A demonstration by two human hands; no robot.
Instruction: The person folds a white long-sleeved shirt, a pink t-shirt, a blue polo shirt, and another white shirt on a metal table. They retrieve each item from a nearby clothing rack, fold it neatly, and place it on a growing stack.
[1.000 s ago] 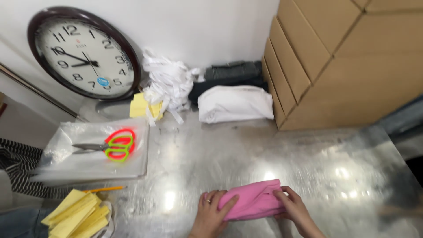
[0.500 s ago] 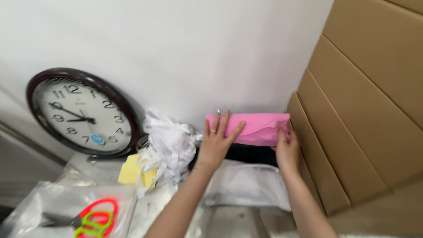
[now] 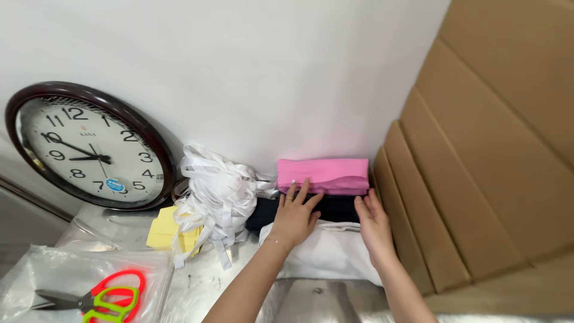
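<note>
White wall (image 3: pixel 251 66) behind pink folded cloth (image 3: pixel 323 175), both hands open-fingered: left hand (image 3: pixel 294 216), right hand (image 3: pixel 374 224).

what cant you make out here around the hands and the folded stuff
Head view only:
- Dark folded cloth: mostly hidden under the pink folded cloth and behind the left hand and right hand.
- White folded cloth: top covered by both hands.
- Red and green scissors: cut by the bottom edge, blurred by a clear plastic bag.

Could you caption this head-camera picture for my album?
Two hands rest against a folded pink cloth stacked on dark cloth beside a wall clock.
</note>
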